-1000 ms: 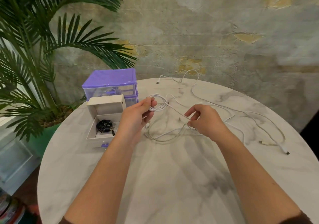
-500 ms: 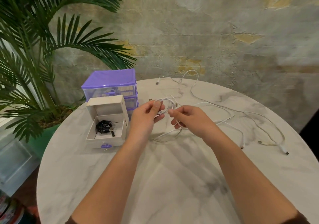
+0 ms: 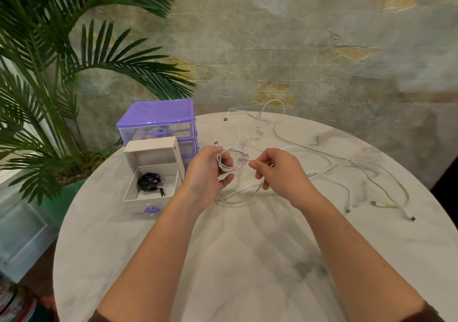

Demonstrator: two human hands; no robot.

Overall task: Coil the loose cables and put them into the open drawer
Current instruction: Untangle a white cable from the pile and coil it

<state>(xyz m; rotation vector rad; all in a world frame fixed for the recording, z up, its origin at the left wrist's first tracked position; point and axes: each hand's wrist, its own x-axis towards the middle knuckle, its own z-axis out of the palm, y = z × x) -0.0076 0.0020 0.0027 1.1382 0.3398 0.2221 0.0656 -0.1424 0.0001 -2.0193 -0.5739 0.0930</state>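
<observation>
Winding white cable (image 3: 229, 160) at frame centre: left hand (image 3: 208, 173) grips coil, right hand (image 3: 275, 173) apparently pinches strand; keep loops even, tail slack.

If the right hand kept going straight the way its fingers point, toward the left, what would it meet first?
Most likely the white cable coil held by the left hand, directly in front of the right hand and its fingertips; the left hand's fingers come right after. Depth is unclear.

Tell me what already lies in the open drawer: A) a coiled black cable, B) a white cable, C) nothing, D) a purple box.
A: a coiled black cable lies inside the open drawer, while the white cable is held in both hands.
</observation>
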